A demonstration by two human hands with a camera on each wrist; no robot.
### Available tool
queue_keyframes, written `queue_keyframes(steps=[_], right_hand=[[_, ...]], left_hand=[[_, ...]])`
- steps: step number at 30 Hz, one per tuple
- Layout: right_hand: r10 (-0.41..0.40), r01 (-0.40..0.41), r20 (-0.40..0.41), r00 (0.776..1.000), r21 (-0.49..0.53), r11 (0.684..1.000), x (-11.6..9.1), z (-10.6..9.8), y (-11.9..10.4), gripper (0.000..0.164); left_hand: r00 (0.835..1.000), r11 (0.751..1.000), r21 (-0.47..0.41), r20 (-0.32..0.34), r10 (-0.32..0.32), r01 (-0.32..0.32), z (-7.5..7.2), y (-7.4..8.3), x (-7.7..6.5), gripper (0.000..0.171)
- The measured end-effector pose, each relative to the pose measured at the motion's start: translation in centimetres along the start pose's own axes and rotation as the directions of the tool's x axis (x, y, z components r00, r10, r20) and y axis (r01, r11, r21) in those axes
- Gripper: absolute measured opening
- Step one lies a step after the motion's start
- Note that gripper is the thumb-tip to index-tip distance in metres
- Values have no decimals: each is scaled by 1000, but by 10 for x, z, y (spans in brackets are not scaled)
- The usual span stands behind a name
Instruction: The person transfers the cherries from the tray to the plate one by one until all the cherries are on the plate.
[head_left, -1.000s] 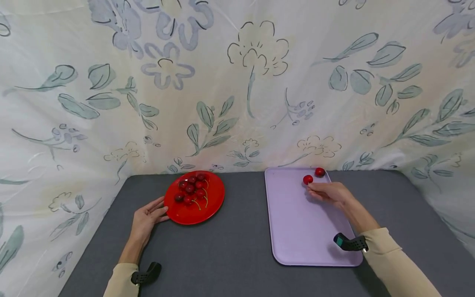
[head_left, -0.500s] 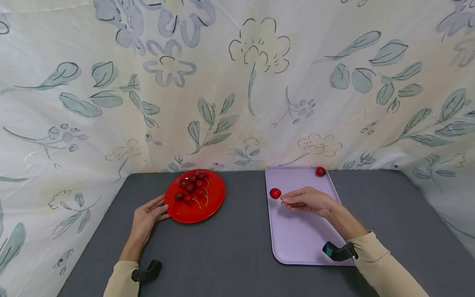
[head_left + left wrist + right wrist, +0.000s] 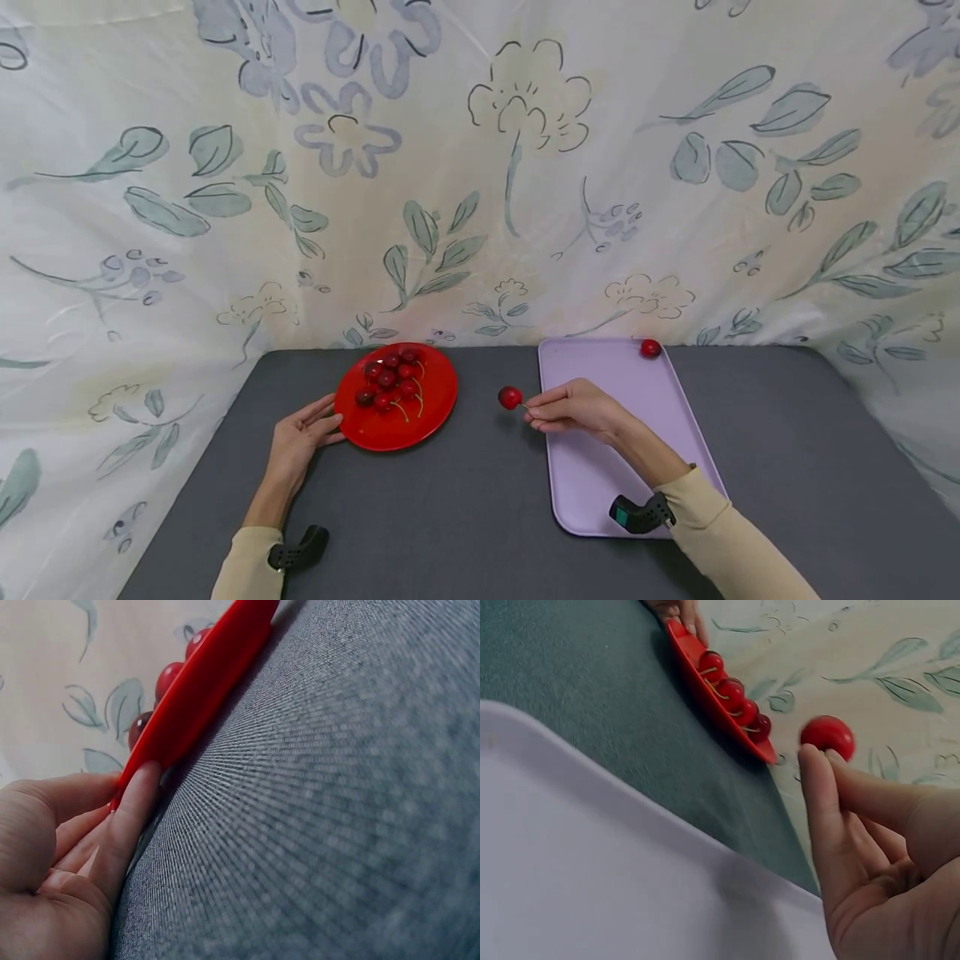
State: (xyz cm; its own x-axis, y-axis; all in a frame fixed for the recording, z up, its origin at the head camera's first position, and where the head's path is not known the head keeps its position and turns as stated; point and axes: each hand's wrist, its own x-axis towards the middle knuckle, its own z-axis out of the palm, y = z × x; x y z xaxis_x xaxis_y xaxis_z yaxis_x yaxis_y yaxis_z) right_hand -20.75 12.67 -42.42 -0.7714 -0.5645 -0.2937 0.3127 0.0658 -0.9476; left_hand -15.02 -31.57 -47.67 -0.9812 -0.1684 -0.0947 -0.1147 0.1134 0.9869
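Observation:
My right hand (image 3: 577,408) pinches a red cherry (image 3: 510,397) by its stem, holding it in the air just past the left edge of the lilac tray (image 3: 615,492). In the right wrist view that cherry (image 3: 828,737) sits at the tips of thumb and finger. On the left, my left hand (image 3: 300,442) grips the rim of a red plate (image 3: 397,429), thumb above and fingers beneath, as the left wrist view shows at the plate's edge (image 3: 199,694). Several cherries (image 3: 386,379), some with green stems, lie on the plate.
One more cherry (image 3: 650,348) lies in the tray's far right corner. Plate and tray stand apart on a dark grey tabletop (image 3: 450,517). Behind the table hangs a flowered cloth (image 3: 450,167).
My right hand has carried the cherry leftward, from the tray's upper right across it and past its left edge. The left hand and plate have stayed in place.

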Motion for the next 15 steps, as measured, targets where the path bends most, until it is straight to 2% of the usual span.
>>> queue_keyframes(steps=[6, 11, 15], right_hand=[[-50, 53, -97, 994, 31, 998, 21, 21, 4, 37], [-106, 99, -148, 983, -54, 994, 39, 43, -1, 30], [-154, 137, -130, 980, -126, 982, 54, 61, -4, 23]], left_hand=[[1000, 1000, 0, -2, 14, -14, 0, -1, 0, 56], [1000, 1000, -10, -1, 17, -17, 0, -1, 0, 56], [1000, 1000, -11, -4, 19, -19, 0, -1, 1, 56]])
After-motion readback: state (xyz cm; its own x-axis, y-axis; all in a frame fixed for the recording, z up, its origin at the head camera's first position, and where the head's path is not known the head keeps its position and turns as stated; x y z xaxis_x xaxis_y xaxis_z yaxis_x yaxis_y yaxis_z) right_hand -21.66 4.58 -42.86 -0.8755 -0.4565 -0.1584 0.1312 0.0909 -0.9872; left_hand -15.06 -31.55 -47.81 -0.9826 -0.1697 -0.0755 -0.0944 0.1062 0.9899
